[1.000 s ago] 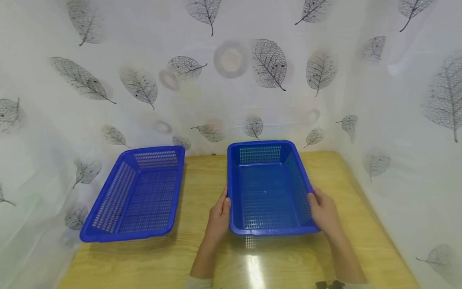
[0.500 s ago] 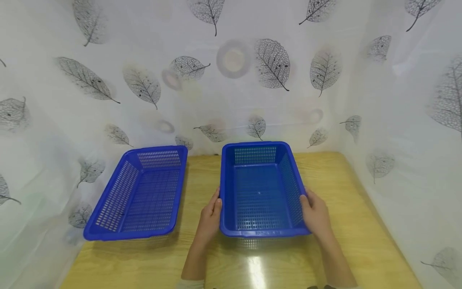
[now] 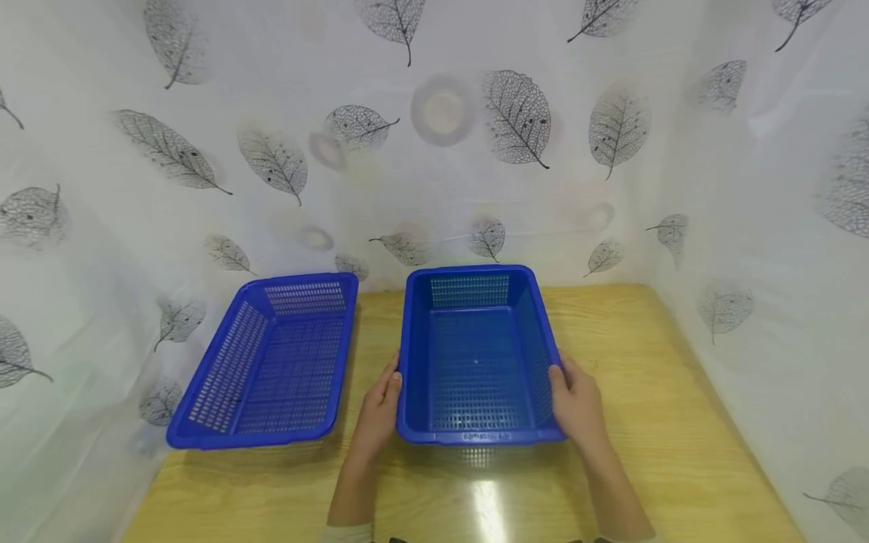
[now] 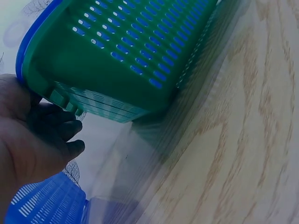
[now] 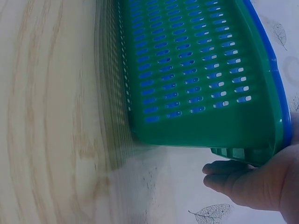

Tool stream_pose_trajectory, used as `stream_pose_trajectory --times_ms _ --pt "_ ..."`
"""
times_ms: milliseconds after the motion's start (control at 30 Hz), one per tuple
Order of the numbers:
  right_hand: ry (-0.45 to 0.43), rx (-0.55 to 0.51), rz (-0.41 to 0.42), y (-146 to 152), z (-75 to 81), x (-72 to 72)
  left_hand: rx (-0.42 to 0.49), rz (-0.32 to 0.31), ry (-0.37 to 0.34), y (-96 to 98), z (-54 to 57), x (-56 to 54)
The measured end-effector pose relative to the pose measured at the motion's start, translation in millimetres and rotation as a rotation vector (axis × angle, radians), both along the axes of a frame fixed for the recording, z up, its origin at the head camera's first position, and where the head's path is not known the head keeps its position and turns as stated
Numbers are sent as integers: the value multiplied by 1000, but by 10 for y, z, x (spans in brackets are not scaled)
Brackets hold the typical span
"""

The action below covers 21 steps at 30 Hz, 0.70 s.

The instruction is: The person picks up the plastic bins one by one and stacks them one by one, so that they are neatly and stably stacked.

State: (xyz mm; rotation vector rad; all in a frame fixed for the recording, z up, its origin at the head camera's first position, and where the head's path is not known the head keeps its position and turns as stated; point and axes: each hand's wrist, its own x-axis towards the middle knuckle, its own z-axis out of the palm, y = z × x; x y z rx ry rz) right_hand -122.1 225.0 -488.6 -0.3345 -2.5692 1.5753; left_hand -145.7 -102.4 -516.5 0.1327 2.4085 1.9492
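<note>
A blue plastic basket (image 3: 475,343) sits nested inside a green basket (image 4: 58,53), whose slotted outer walls show in both wrist views. My left hand (image 3: 377,407) grips the left side of this pair, thumb at the blue rim and fingers below it. On the right side, my right hand (image 3: 579,401) holds the rim, its thumb on top and its fingers underneath along the green wall. The nested pair stays level, with its base close over the wooden table (image 3: 638,422). Nothing lies inside the upper basket.
Left of the nested pair, a second blue slotted basket (image 3: 292,369) stands on the table at a slight angle. A pale curtain (image 3: 434,188) with a leaf print hangs at the back and along both sides of the table.
Both hands have carried the nested baskets to the left, narrowing the gap to the other blue basket. The head view has shifted slightly. Both grips stay the same.
</note>
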Motion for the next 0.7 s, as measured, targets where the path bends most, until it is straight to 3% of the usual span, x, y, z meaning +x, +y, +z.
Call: stream_pose_trajectory --times_ms 133,400,567,700 --pt "-20 -21 -3 -74 -11 -32 16 6 -13 -69 10 6" --pt "-18 -58 4 -142 -18 -65 15 15 49 -150 26 3" --pt "-39 -24 8 -80 4 -53 47 13 55 -159 21 39" --pt "-95 68 43 -30 51 -18 -47 57 32 -264 24 158"
